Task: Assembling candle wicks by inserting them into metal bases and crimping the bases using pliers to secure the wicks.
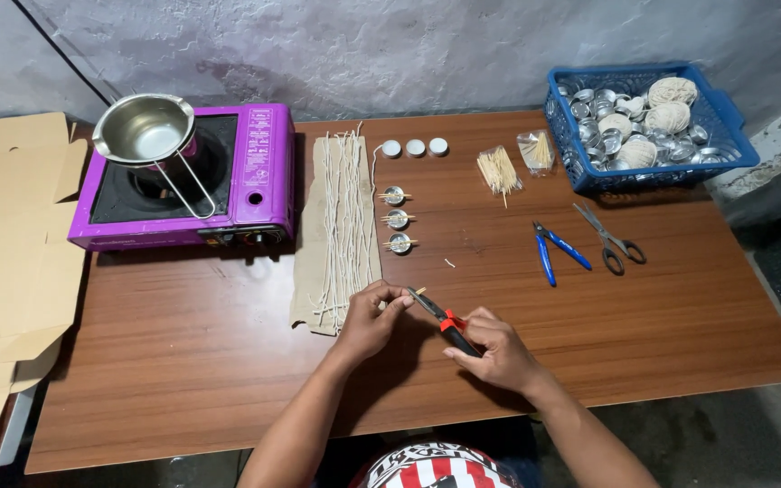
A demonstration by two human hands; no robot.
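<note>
My right hand (494,351) grips red-handled pliers (443,321) whose jaws point up-left toward my left hand. My left hand (372,321) pinches a thin white wick piece and what looks like a small stick at its fingertips, right at the pliers' tip. Just left of that hand lies a brown cloth strip (318,230) covered with several white wicks (347,217). Beyond my hands, three small metal cups (397,220) with sticks across them stand in a column, and three white discs (415,147) sit in a row behind them.
A purple portable stove (255,172) with a steel pot (145,129) stands at back left. Blue pliers (555,248), scissors (609,239) and two stick bundles (499,169) lie at right. A blue basket (725,126) holds metal cups and twine balls. Flat cardboard (6,262) overhangs the left edge.
</note>
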